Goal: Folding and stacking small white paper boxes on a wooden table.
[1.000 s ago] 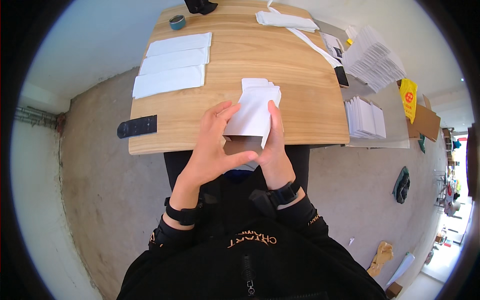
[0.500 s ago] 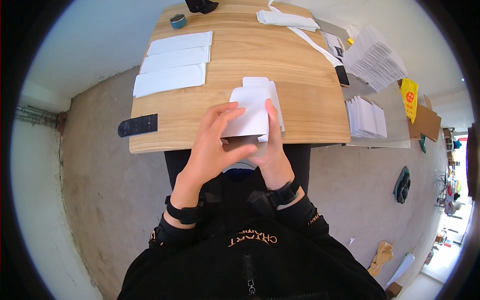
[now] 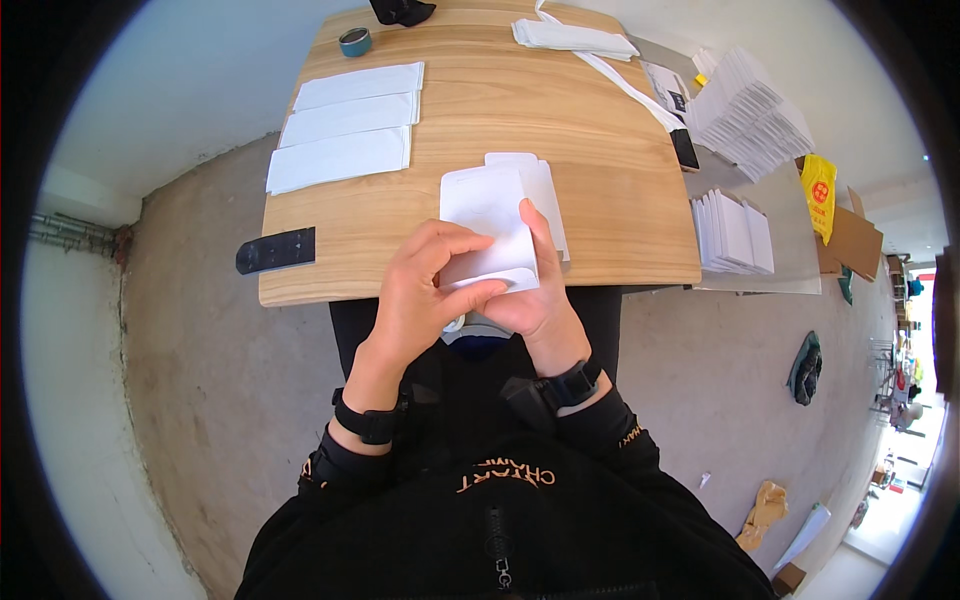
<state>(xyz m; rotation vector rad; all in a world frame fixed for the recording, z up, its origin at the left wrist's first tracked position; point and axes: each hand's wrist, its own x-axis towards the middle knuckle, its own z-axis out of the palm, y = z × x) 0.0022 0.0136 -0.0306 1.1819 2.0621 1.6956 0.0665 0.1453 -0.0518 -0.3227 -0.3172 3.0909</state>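
A small white cardboard box [image 3: 482,205] is held over the table's near edge, its end flap showing at the near side. My right hand [image 3: 543,295] wraps round its right side from below, the thumb lying along the upper face. With the fingers on the top and the thumb at the near flap, my left hand [image 3: 412,290] closes on the left near corner. Just beyond, partly hidden under the held box, another flat white carton [image 3: 544,200] lies on the wood.
Three groups of flat white cartons [image 3: 345,150] lie at the left of the wooden table [image 3: 620,230]. A black object [image 3: 277,251] sits by the left edge, a teal tape roll [image 3: 355,42] farther back. Stacked white cartons [image 3: 735,235] stand on a side surface at right.
The box has tipped so its near end, dark and gaping before, is now covered by the flap. My left fingers and thumb have come together on that end.
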